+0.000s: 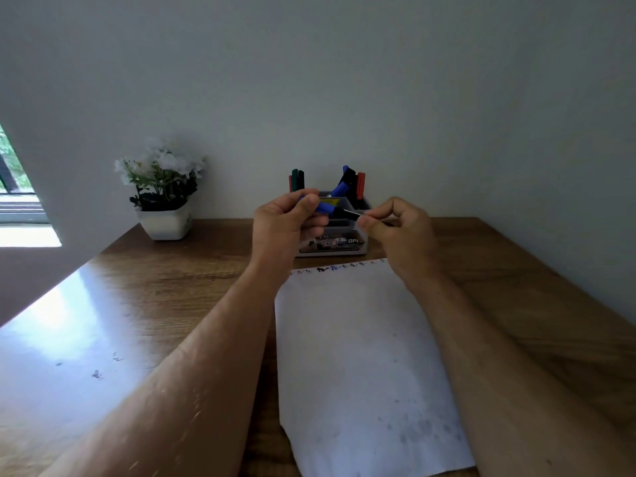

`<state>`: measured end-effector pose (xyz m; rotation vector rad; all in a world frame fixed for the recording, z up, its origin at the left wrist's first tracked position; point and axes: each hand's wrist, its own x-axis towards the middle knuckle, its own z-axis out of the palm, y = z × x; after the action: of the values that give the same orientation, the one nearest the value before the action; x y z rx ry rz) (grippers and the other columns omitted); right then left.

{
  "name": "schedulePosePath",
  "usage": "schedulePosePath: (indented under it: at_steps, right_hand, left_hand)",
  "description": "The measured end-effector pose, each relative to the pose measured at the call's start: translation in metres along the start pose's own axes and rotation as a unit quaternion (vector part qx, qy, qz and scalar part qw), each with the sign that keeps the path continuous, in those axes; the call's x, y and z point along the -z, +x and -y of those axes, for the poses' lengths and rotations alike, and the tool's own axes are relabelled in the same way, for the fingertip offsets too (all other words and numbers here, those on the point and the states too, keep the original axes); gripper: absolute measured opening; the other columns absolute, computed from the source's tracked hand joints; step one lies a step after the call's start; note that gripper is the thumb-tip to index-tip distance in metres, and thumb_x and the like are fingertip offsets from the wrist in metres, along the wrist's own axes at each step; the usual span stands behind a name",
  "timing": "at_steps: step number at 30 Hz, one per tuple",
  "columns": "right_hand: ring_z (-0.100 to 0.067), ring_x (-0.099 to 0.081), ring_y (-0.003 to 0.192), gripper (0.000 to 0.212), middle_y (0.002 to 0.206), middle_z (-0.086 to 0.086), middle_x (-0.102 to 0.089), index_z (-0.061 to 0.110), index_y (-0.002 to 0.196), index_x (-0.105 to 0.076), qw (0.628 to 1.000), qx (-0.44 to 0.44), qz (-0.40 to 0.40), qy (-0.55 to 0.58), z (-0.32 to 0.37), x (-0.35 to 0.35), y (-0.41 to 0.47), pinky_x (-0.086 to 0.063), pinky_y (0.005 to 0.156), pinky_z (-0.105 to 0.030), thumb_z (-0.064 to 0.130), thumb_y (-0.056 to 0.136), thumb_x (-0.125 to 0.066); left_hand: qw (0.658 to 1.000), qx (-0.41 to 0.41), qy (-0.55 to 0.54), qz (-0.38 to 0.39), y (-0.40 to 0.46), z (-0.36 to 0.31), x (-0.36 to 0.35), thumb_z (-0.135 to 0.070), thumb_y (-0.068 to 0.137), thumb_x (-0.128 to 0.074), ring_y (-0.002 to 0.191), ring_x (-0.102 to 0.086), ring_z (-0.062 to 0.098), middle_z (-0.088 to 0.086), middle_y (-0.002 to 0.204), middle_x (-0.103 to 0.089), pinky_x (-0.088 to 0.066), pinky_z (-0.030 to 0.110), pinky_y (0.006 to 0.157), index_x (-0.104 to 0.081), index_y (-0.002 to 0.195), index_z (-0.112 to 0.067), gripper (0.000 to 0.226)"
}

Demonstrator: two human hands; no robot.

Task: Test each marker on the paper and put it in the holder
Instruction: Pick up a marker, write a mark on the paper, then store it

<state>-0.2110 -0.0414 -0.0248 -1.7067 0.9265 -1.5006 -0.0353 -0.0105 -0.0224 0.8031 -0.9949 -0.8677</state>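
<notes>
Head view: wooden desk (179, 284) w/ paper (361, 356), grey wall (344, 80) behind.

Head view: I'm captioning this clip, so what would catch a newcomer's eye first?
Two hands raised mid-frame: the left hand grips a blue marker, the right hand pinches its tip end. Behind them stands a holder of markers, a scribbled paper lies below, a flower pot sits back left.

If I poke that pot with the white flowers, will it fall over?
Probably not from a gentle poke. The flower pot looks squat and wide at the base, sitting flat on the table. A hard shove might just slide it, since the tabletop looks smooth and shiny. The flowers rise well above the pot, so pushing up there could tip it.
</notes>
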Motion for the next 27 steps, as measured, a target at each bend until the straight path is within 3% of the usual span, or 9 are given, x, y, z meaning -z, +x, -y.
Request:
schedulePosePath:
  at_steps: [3, 5, 8, 11, 16, 20, 23, 27]
  right_hand:
    - [0.001, -0.054, 0.048, 0.019, 0.062, 0.008, -0.063, 0.021, 0.070, -0.061, 0.999, -0.034, 0.009, 0.004, 0.001, -0.001, -0.002, -0.039, 0.040, -0.013, 0.017, 0.087, -0.069]
    - [-0.002, -0.041, 0.037, 0.026, 0.052, 0.007, -0.053, 0.022, 0.066, -0.058, 0.993, -0.087, 0.024, 0.072, 0.000, 0.001, -0.002, -0.030, 0.033, -0.016, 0.016, 0.090, -0.065]
    - [-0.009, -0.025, 0.036, 0.024, 0.050, 0.004, -0.038, 0.021, 0.069, -0.056, 0.977, -0.157, 0.057, 0.136, 0.001, 0.004, -0.003, -0.023, 0.035, -0.018, 0.019, 0.093, -0.060]
    - [-0.010, -0.022, 0.036, 0.025, 0.049, 0.006, -0.033, 0.021, 0.069, -0.054, 0.968, -0.180, 0.080, 0.156, 0.000, 0.002, -0.003, -0.022, 0.035, -0.017, 0.022, 0.094, -0.058]
    - [-0.010, -0.023, 0.037, 0.022, 0.051, 0.004, -0.035, 0.019, 0.076, -0.056, 0.966, -0.187, 0.097, 0.147, 0.002, -0.005, 0.000, -0.023, 0.036, -0.019, 0.028, 0.096, -0.058]
    - [-0.013, -0.045, 0.038, 0.027, 0.066, -0.007, -0.066, 0.015, 0.096, -0.061, 0.981, -0.152, 0.074, 0.099, 0.004, -0.019, -0.003, -0.037, 0.035, -0.023, 0.042, 0.095, -0.058]
    - [-0.013, -0.054, 0.038, 0.032, 0.081, -0.006, -0.074, 0.018, 0.098, -0.060, 0.988, -0.145, -0.001, 0.062, 0.003, -0.023, -0.003, -0.044, 0.035, -0.023, 0.050, 0.093, -0.055]
    - [-0.010, -0.054, 0.037, 0.033, 0.080, -0.005, -0.072, 0.020, 0.096, -0.061, 0.987, -0.142, -0.040, 0.063, -0.001, -0.021, -0.001, -0.043, 0.034, -0.022, 0.052, 0.094, -0.052]
  left_hand:
    - [1.000, -0.003, 0.012, 0.011, 0.001, -0.001, 0.000, -0.011, 0.095, -0.061, 0.066, -0.070, 0.013, 0.007, 0.082, -0.076, -0.058, 0.020, 0.061, -0.071, 0.102, -0.012, 0.013]
    - [1.000, -0.002, 0.011, 0.019, 0.002, -0.001, -0.002, -0.010, 0.094, -0.062, 0.068, -0.070, 0.014, 0.009, 0.084, -0.076, -0.059, 0.021, 0.064, -0.072, 0.101, -0.014, 0.013]
    - [0.999, -0.007, 0.018, 0.028, 0.004, -0.002, -0.004, -0.009, 0.094, -0.062, 0.069, -0.071, 0.014, 0.007, 0.083, -0.076, -0.058, 0.021, 0.064, -0.072, 0.101, -0.015, 0.014]
    - [0.999, -0.017, 0.033, 0.037, 0.004, -0.004, -0.003, -0.008, 0.095, -0.061, 0.069, -0.071, 0.012, 0.004, 0.081, -0.076, -0.056, 0.019, 0.061, -0.071, 0.103, -0.016, 0.015]
    - [0.998, -0.034, 0.032, 0.038, 0.006, -0.012, -0.009, 0.001, 0.092, -0.062, 0.081, -0.072, 0.021, 0.012, 0.090, -0.067, -0.059, 0.025, 0.068, -0.063, 0.120, -0.018, 0.034]
    - [0.990, -0.100, 0.103, 0.002, 0.015, -0.025, -0.016, 0.005, 0.092, -0.060, 0.083, -0.067, 0.017, 0.003, 0.090, -0.054, -0.059, 0.029, 0.078, -0.051, 0.141, -0.021, 0.056]
    - [0.980, -0.163, 0.114, -0.031, 0.024, -0.041, -0.014, 0.006, 0.094, -0.053, 0.076, -0.065, 0.009, -0.001, 0.086, -0.049, -0.059, 0.034, 0.083, -0.047, 0.144, -0.017, 0.055]
    - [0.968, -0.201, 0.136, -0.057, 0.040, -0.059, -0.009, 0.004, 0.095, -0.052, 0.067, -0.062, 0.001, 0.000, 0.077, -0.046, -0.059, 0.038, 0.085, -0.051, 0.135, -0.007, 0.041]
